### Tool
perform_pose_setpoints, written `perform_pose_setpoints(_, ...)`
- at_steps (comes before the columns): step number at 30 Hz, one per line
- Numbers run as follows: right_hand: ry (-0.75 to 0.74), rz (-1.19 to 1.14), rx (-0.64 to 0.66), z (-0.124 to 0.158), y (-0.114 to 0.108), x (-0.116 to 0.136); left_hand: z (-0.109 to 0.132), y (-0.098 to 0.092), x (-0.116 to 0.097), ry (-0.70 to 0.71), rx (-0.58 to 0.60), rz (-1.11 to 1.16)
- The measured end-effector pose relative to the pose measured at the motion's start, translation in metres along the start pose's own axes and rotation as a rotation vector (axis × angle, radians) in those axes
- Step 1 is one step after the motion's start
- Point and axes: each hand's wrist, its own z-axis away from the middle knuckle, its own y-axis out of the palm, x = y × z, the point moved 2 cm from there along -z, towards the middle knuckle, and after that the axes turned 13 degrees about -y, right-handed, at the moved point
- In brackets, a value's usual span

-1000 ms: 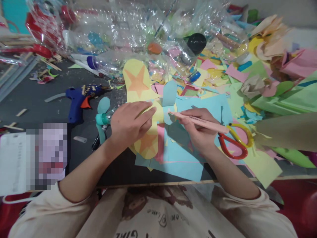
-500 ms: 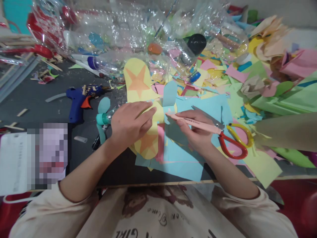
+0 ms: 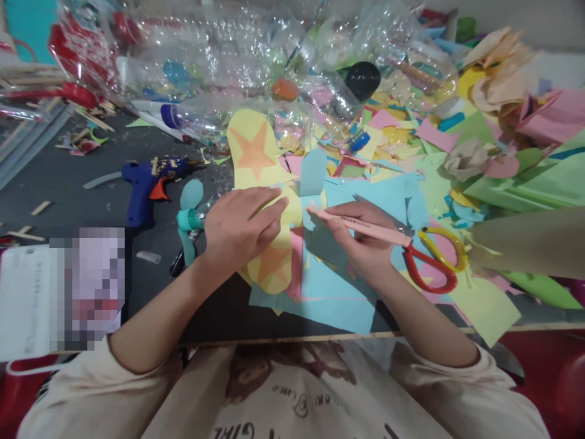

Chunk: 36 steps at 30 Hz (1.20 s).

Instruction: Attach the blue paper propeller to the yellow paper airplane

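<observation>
A yellow paper cut-out with orange stars [image 3: 256, 155] lies across a clear plastic bottle with a teal cap [image 3: 187, 219]. My left hand [image 3: 240, 228] presses down on its middle, fingers curled over the paper. My right hand [image 3: 361, 241] grips a pink pen [image 3: 361, 227], its tip pointing left at the small blue paper tab [image 3: 313, 174] standing beside the yellow shape. Blue paper sheets [image 3: 338, 286] lie underneath both hands.
A blue glue gun [image 3: 146, 186] lies to the left. Red and yellow scissors [image 3: 434, 265] rest just right of my right hand. Several clear plastic bottles [image 3: 237, 67] crowd the back. Coloured paper scraps [image 3: 479, 140] pile up on the right. A white notebook [image 3: 27, 299] sits near left.
The pink pen's tip has shifted slightly left and back toward the blue tab. My left hand has stayed on the yellow cut-out.
</observation>
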Motion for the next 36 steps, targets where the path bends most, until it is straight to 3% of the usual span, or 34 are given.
perform_pose_setpoints(28, -0.025, 0.019, 0.019, -0.0009, 0.0003, 0.0010, 0.0014, -0.0002, 0.0012, -0.001, 0.000, 0.010)
perform_pose_setpoints(36, -0.019, 0.024, 0.004, -0.0014, -0.0009, 0.0011, 0.0061, 0.0018, 0.0052, -0.089, 0.105, 0.044)
